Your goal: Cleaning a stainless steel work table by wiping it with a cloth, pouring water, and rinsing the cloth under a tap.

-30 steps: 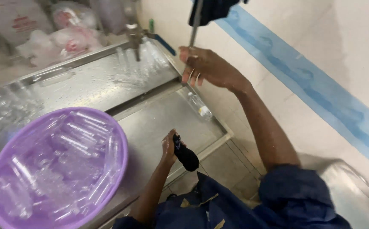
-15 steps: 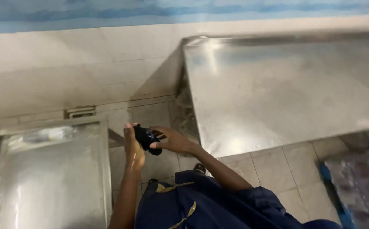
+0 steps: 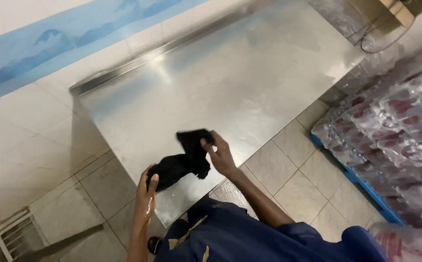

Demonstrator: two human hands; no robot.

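View swung off sink and purple basin of clear bottles, now over bare steel table (image 3: 250,82) against tiled wall; shrink-wrapped bottle packs (image 3: 395,126) on blue pallet entered at right. Right hand (image 3: 219,154), raised to tap a second ago, now down, pinching upper end of black cloth (image 3: 184,157). Cloth, earlier bunched small in left hand (image 3: 148,187), now stretched out between both hands above table edge

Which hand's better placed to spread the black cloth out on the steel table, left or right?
Right, probably. The right hand already grips the upper end of the black cloth over the steel table. The left hand holds the lower, bunched end at the table's near edge, farther from open surface.
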